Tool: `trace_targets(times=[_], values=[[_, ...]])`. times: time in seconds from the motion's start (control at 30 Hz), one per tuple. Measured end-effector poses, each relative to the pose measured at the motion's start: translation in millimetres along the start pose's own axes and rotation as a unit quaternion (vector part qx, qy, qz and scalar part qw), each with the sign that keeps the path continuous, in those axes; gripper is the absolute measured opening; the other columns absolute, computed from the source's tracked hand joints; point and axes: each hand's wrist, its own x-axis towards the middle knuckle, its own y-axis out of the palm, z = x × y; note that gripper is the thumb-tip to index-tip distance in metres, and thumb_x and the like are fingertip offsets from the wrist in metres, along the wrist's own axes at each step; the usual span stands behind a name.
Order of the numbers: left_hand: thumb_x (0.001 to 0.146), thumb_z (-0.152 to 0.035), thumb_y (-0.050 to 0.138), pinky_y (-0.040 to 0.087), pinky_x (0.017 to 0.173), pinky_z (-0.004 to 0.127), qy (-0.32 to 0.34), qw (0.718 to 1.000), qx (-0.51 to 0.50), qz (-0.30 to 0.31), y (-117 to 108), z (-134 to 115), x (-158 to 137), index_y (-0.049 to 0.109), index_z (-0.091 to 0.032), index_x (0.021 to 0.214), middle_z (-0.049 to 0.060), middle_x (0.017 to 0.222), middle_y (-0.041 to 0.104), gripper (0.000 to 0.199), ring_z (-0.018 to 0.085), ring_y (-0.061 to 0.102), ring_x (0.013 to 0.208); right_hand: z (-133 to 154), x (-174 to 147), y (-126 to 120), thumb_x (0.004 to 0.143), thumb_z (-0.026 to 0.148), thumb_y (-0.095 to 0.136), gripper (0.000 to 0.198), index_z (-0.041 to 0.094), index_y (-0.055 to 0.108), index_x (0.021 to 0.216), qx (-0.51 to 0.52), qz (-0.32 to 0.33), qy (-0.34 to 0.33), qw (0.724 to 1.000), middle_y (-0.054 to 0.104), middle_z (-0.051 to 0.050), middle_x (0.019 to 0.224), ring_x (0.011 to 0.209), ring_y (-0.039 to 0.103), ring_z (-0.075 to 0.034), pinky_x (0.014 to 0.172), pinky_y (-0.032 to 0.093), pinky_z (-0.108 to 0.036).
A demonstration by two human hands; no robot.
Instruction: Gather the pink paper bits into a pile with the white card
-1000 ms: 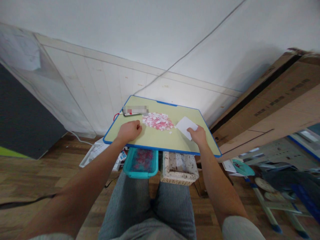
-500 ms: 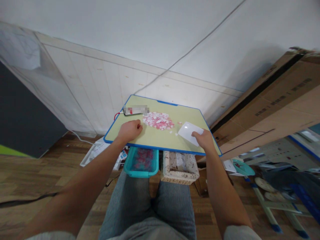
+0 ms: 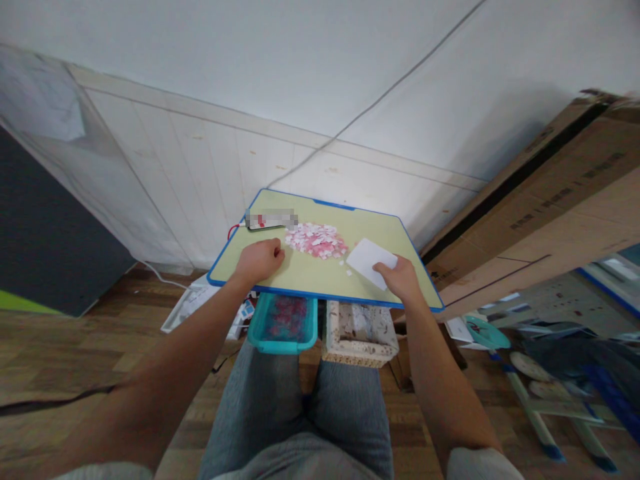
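In the head view my right hand grips a flat white card by its near right corner, thumb on top. The card is tilted at the right part of a pale yellow tabletop with a blue edge. Left of it spreads a heap of small pink and white pieces, with a few loose ones by the card's left corner. My left hand rests closed on the tabletop, left of the heap. Its fingers are curled, and whether they hold anything is hidden.
Below the table's front edge sit a teal tray with reddish pieces and a speckled box. A phone-like object, partly blurred, lies at the back left. Large cardboard boxes lean on the right; a wall stands behind.
My right hand and the white card have shifted left, closer to the heap, and the card's tilt has changed. My left hand has stayed in place.
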Motion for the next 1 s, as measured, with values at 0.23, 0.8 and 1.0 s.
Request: trace_targets(times=[0.23, 0.8, 1.0], values=[[0.097, -0.049, 0.044, 0.041, 0.068, 0.034, -0.01, 1.0, 0.001, 0.013, -2.3, -1.7, -0.5, 0.065, -0.025, 0.093, 0.009, 0.097, 0.077, 0.032, 0.027, 0.07, 0.091, 5.3, -3.4, 2.6, 0.075, 0.041, 0.068, 0.034, 0.015, 0.079, 0.093, -0.019, 0.026, -0.008, 0.999, 0.078, -0.007, 0.084, 0.074, 0.069, -0.024, 0.064, 0.051, -0.03], [0.097, -0.047, 0.045, 0.042, 0.071, 0.036, -0.004, 1.0, -0.008, 0.006, 0.3, -0.5, 0.0, 0.066, -0.024, 0.094, 0.01, 0.096, 0.076, 0.032, 0.028, 0.069, 0.092, -16.0, -17.2, -34.8, 0.07, 0.038, 0.07, 0.032, 0.014, 0.078, 0.09, -0.008, 0.047, 0.045, 0.998, 0.077, -0.007, 0.081, 0.069, 0.066, -0.022, 0.06, 0.049, -0.029], [0.097, -0.047, 0.044, 0.039, 0.066, 0.036, 0.014, 1.0, -0.005, -0.01, 2.4, 2.1, 0.6, 0.065, -0.024, 0.091, 0.009, 0.093, 0.075, 0.031, 0.028, 0.069, 0.088, -34.2, -22.2, -61.0, 0.065, 0.034, 0.073, 0.042, 0.012, 0.077, 0.1, 0.071, 0.179, 0.079, 0.978, 0.077, -0.004, 0.079, 0.064, 0.065, -0.02, 0.053, 0.046, -0.026]])
